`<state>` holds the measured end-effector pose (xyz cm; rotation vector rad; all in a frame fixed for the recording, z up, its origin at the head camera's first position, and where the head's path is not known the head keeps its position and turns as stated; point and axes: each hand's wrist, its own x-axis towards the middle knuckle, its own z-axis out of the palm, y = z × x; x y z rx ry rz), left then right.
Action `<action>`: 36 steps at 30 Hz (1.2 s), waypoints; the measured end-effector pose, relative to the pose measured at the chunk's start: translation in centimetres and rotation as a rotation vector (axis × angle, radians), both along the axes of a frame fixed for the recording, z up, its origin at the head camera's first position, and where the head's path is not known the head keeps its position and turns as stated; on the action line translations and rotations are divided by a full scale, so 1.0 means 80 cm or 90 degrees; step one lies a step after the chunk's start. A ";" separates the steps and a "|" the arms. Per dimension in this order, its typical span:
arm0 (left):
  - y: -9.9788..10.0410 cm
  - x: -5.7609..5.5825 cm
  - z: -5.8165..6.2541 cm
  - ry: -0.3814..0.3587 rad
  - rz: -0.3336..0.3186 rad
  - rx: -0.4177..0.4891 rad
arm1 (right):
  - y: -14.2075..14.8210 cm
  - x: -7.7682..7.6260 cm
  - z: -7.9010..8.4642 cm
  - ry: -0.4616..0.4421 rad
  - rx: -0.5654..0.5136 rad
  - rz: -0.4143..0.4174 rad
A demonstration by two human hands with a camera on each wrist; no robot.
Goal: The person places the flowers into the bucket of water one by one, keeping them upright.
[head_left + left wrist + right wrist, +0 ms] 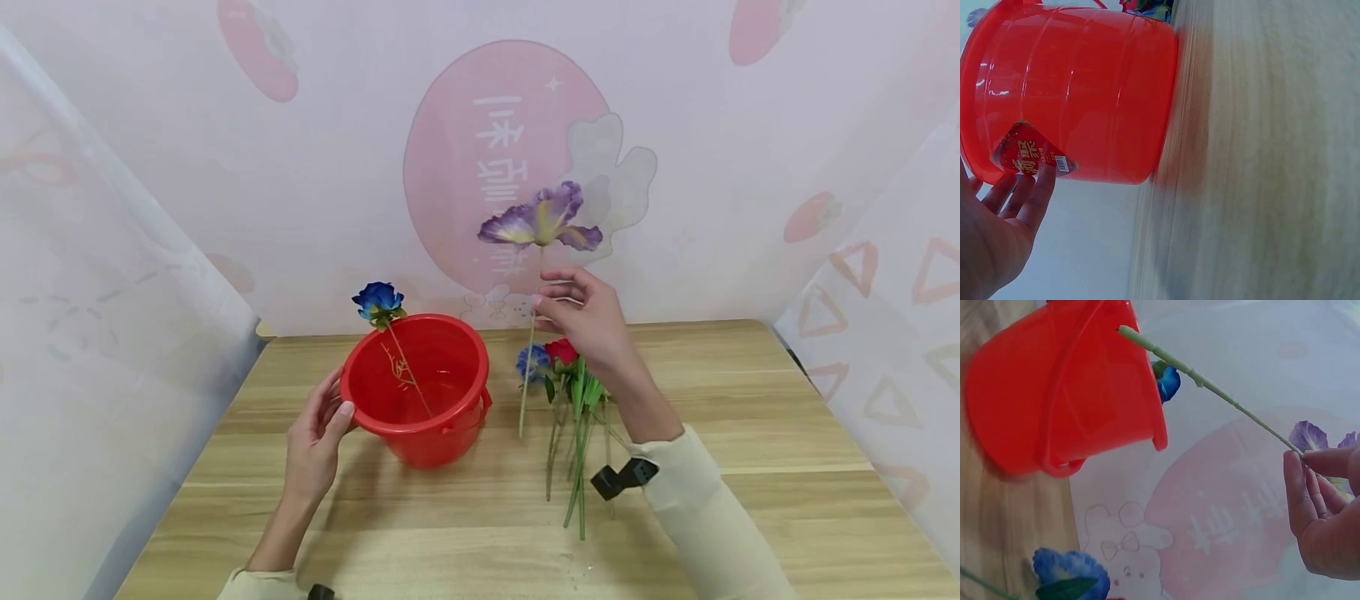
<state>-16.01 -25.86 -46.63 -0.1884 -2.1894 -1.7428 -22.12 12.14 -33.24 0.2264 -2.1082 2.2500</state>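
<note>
A red plastic bucket stands on the table with a blue rose leaning in it, its bloom above the rim. At the bucket's left side my left hand touches the outer wall just below the rim with loosely extended fingers. My right hand pinches the thin stem of a purple iris between thumb and fingertips. That flower is held upright above the table, right of the bucket, its stem end pointing down. In the right wrist view the pale green stem runs from the fingertips past the bucket.
Several flowers lie right of the bucket, among them a blue bloom and a red rose, green stems toward me. The bucket's handle hangs on its right side. A printed cloth stands behind the wooden table.
</note>
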 end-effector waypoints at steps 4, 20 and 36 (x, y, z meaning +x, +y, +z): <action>0.000 0.001 0.000 -0.001 0.003 -0.005 | -0.021 -0.007 0.014 0.014 -0.011 0.008; 0.000 0.003 0.001 -0.009 -0.001 0.011 | -0.092 -0.035 0.043 0.088 -0.044 0.034; 0.003 0.004 -0.001 -0.004 -0.001 -0.006 | -0.135 -0.042 0.005 0.080 0.028 0.044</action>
